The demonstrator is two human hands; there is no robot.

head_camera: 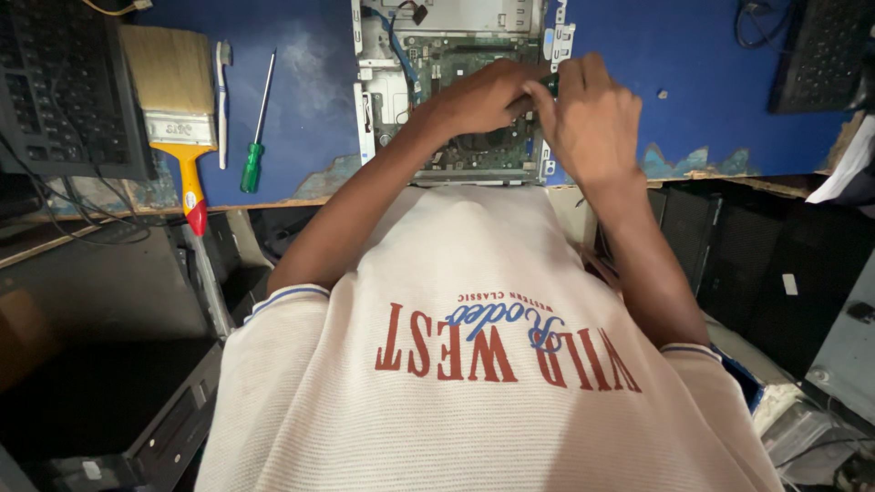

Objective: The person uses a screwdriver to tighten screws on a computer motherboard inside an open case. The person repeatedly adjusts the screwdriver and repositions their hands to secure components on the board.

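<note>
Closest to me is the cream ribbed shirt (483, 364) with its red and blue print, filling the lower half of the frame. From its short sleeves both forearms run up toward the top centre, where the hands meet over an opened computer case (456, 82) lying on the blue table (711, 82).

I see the left hand (478, 96) coming in from the lower left, wrist bent, knuckles up, its fingers curled down and pointing right toward the other hand. The right hand (592, 123) comes up from the lower right with its back to me, fingers hooked over the right edge of the green circuit board (456, 150) inside the case. Both hands are curled tight and pressed together at the fingertips, but they cover whatever is between them, so I cannot tell what, if anything, they grasp.

At upper left of the frame a wide paintbrush (173, 100) with an orange handle lies on the table, a white toothbrush (221, 100) just beside it, and a green-handled screwdriver (256, 128) next along. Dark keyboards sit in the far upper left (55, 82) and upper right (820, 50) corners.
</note>
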